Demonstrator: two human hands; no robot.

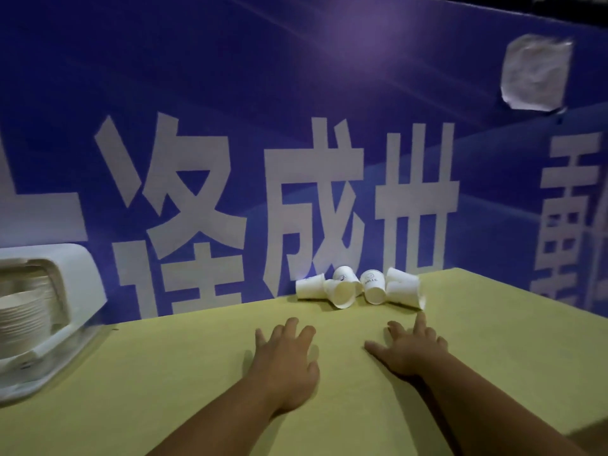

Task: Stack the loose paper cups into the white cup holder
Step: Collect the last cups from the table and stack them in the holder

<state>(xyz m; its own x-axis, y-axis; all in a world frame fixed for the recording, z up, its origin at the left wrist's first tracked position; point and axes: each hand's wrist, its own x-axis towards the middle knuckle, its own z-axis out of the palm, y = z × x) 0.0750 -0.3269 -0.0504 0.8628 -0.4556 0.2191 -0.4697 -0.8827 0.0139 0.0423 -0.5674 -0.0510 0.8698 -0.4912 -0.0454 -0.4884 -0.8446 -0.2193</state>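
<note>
I have the table (204,373) in the foreground, and the banner (296,93) stands behind its far edge. The loose cups (358,287) lie heaped at that far edge, against the banner. The cup holder (79,278) sits at the table's left edge with a stack of cups (23,320) in it. The left hand (286,360) and right hand (408,350) lie side by side on the table before the heap. A sheet (536,72) is stuck on the banner, upper right.
</note>
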